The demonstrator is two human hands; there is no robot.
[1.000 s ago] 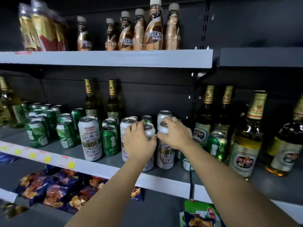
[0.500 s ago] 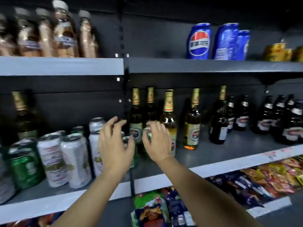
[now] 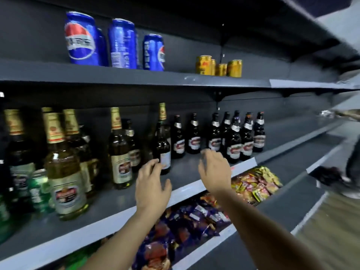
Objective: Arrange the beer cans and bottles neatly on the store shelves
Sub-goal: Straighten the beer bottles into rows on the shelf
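Presently: left hand [image 3: 151,189] and right hand [image 3: 215,172] spread, holding nothing; hasty reach risks toppling dark bottle [image 3: 162,147] into neighbours.

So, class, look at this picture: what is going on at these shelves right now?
A person is tidying drinks on a grey metal store shelf. Both bare hands are out in front and hold nothing. The left hand reaches with spread fingers close to a dark glass beer bottle with a gold foil neck; whether it touches is unclear. The right hand hovers open before a group of dark brown bottles with red labels. Blue cola cans stand on the shelf above.
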